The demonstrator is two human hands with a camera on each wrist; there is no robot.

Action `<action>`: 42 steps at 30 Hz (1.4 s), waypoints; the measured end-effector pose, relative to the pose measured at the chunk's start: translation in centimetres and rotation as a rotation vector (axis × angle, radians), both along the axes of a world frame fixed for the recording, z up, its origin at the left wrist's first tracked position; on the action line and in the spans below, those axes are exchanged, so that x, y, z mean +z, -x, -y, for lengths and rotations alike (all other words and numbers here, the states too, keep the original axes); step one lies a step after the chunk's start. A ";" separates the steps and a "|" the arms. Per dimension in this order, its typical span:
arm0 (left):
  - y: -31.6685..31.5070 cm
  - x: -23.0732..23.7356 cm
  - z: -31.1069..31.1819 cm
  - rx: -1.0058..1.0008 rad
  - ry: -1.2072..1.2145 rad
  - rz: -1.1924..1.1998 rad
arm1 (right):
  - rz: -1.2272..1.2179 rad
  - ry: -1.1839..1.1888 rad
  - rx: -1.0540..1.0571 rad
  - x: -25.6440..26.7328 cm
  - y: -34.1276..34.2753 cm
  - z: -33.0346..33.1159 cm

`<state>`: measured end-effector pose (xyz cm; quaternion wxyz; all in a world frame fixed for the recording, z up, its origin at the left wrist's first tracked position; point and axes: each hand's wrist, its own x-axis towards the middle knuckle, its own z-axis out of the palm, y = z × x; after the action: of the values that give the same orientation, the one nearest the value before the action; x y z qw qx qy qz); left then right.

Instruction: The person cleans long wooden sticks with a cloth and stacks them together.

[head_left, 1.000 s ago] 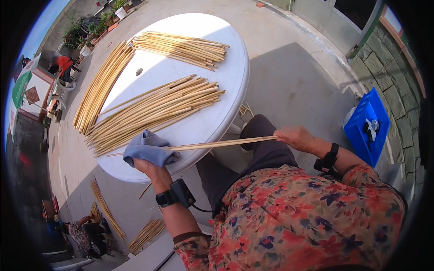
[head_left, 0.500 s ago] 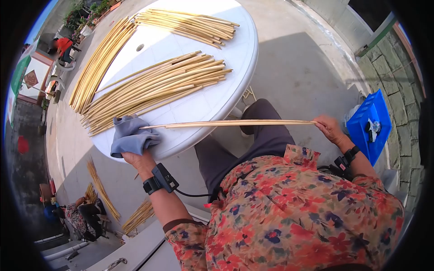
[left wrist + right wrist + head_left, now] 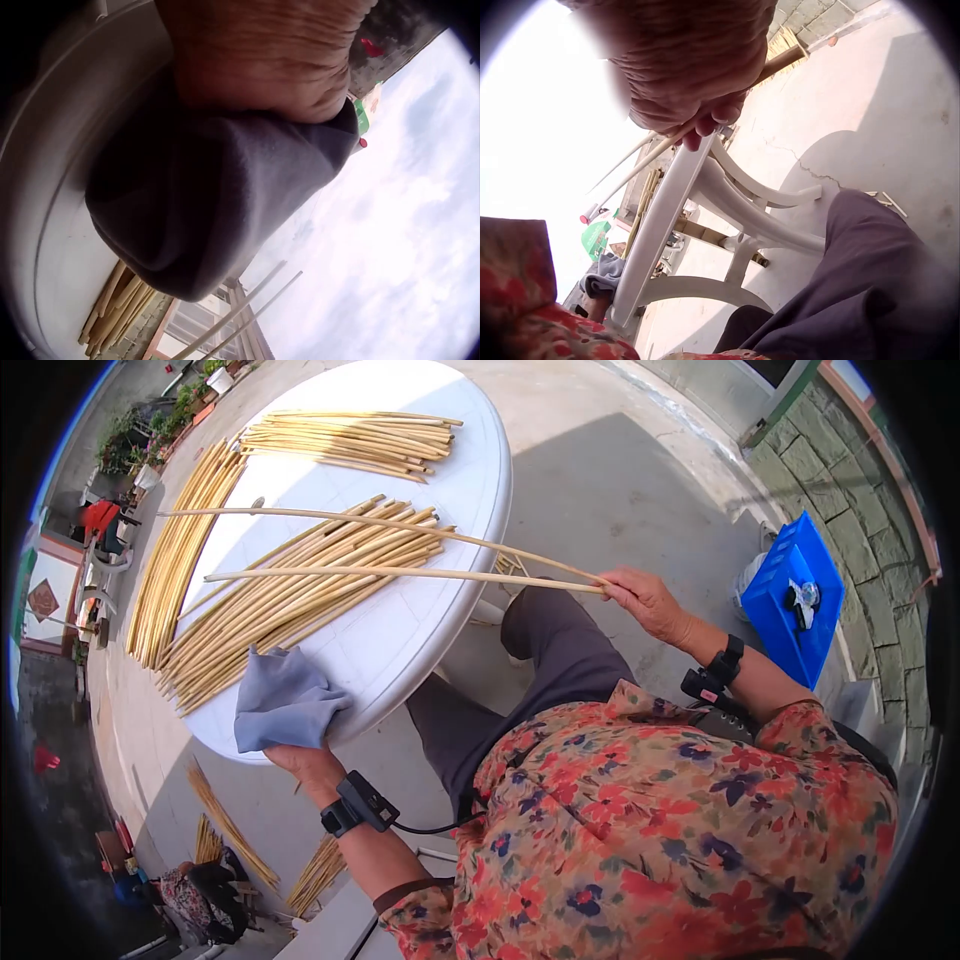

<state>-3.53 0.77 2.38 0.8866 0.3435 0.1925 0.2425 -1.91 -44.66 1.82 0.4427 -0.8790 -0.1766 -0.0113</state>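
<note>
My right hand (image 3: 645,600) grips the ends of two long, thin, pale sticks (image 3: 530,578). They spread into a narrow V above the white round table (image 3: 405,618), their far ends reaching left over the stick piles. A grey-blue cloth (image 3: 285,700) is held in my left hand (image 3: 305,760) at the table's near left edge. Most of that hand's fingers are hidden by the cloth, which bulges over them in the left wrist view. The sticks are apart from the cloth. Beneath them lies the nearest pile of similar sticks (image 3: 290,600).
Two more piles lie on the table, one along the left (image 3: 175,565) and one at the back (image 3: 350,445). A blue crate (image 3: 790,610) stands at the right. Below left, stick bundles (image 3: 230,825) lie on the ground near a seated person (image 3: 205,895).
The two sticks were inside the cloth, then were drawn out rightward by my right hand. Now they have swung up and left over the piles and spread apart. The left hand keeps the cloth.
</note>
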 end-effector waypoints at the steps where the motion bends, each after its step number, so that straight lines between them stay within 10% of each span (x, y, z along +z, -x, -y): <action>1: 0.0 0.0 0.5 -0.028 -0.009 0.012 | 0.001 -0.006 0.005 0.4 -0.4 -1.2; 21: -2.9 -1.5 5.4 -0.028 -0.111 0.041 | 0.088 0.104 0.588 0.2 -2.0 -19.5; 42: -4.5 0.7 3.7 -0.073 0.014 -0.021 | 0.152 0.425 0.209 -1.0 5.2 6.4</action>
<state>0.98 -2.97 3.04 0.8952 0.3468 0.1907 0.2049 -7.10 -51.04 0.82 0.2322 -0.9259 -0.2978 0.0056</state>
